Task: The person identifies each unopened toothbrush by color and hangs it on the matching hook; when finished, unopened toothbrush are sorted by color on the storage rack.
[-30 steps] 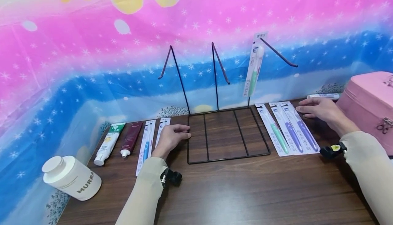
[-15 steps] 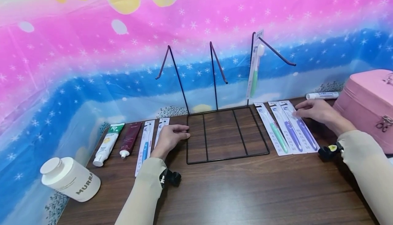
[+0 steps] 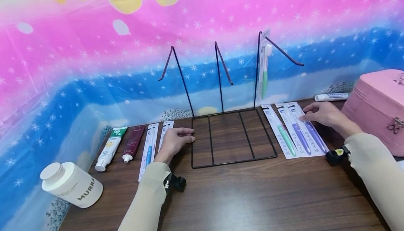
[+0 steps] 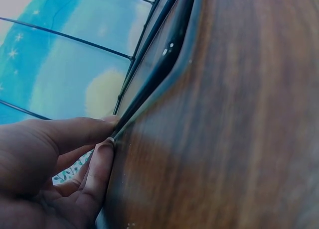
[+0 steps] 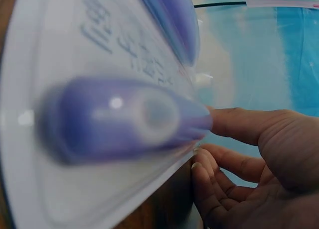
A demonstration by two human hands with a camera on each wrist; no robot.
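Observation:
In the head view my left hand (image 3: 173, 141) is at the left side of a black wire rack (image 3: 210, 140); the left wrist view shows thumb and fingers pinching its frame. My right hand (image 3: 328, 116) pinches the right edge of the rightmost packaged purple toothbrush (image 3: 312, 133), which lies on the table. Its thumb is over the pack and the other fingers are at the edge. Beside it lie another packaged purple toothbrush (image 3: 301, 138) and a packaged green toothbrush (image 3: 286, 140). From the rack's right hook hangs a packaged toothbrush with a green handle (image 3: 264, 78).
Left of the rack lie a packaged blue toothbrush (image 3: 149, 154), another pack (image 3: 165, 129) partly behind my left hand, a maroon tube (image 3: 134, 143) and a green-and-white tube (image 3: 110, 148). A white bottle (image 3: 74, 185) is farther left. A pink case (image 3: 375, 108) and white tube (image 3: 331, 97) are at right.
My right hand has moved slightly left and down onto the rightmost purple toothbrush pack. The hanging pack has swung and turned on its hook. The left hand stays on the rack.

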